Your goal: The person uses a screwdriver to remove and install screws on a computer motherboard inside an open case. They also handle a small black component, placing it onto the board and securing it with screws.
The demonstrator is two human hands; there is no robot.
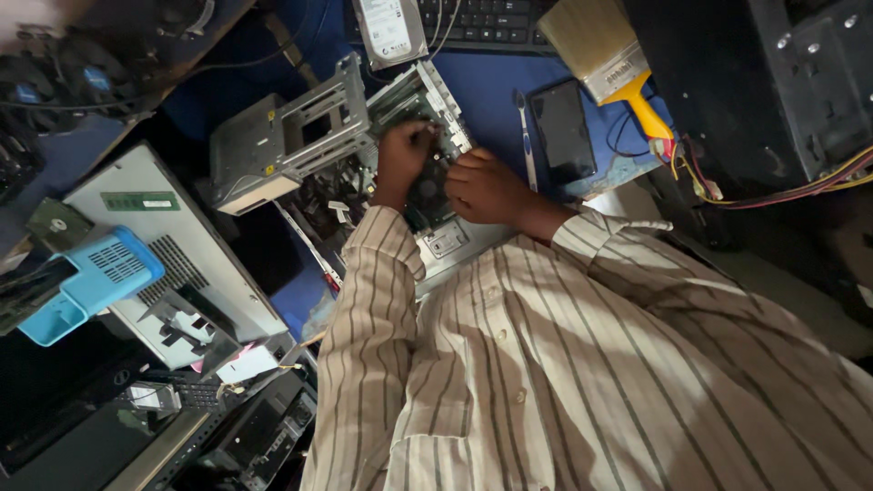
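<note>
Landmark taken: the green circuit board (pixel 427 195) at frame centre, lying in an opened computer chassis.

Far left of the board: one light-blue plastic holder (pixel 91 282), sitting on a pale grey case panel (pixel 195 273). One green memory stick (pixel 139 201) lay flat on that panel, above the holder.

Just left of the board: one grey metal drive cage (pixel 282 141), tilted, touching the chassis edge.

At the board: left hand (pixel 403 159) was curled, fingertips pressed down on the board's upper part; whether it pinched anything, I could not tell. Right hand (pixel 486 186) lay just beside it on the board's right edge, fingers bent inward; grip also hidden. Both hands touched the board, the left slightly farther up it. The board's long axis ran away from the person, from near the chest toward the keyboard (pixel 482 23), so both arms reached along it.

Above the board: one hard drive (pixel 391 32), resting on the keyboard.

Right of the board: one dark phone (pixel 562 132) flat on the blue mat, then one yellow-handled paintbrush (pixel 611 64), then a bundle of coloured wires (pixel 782 186) leading to a black case (pixel 755 82).
</note>
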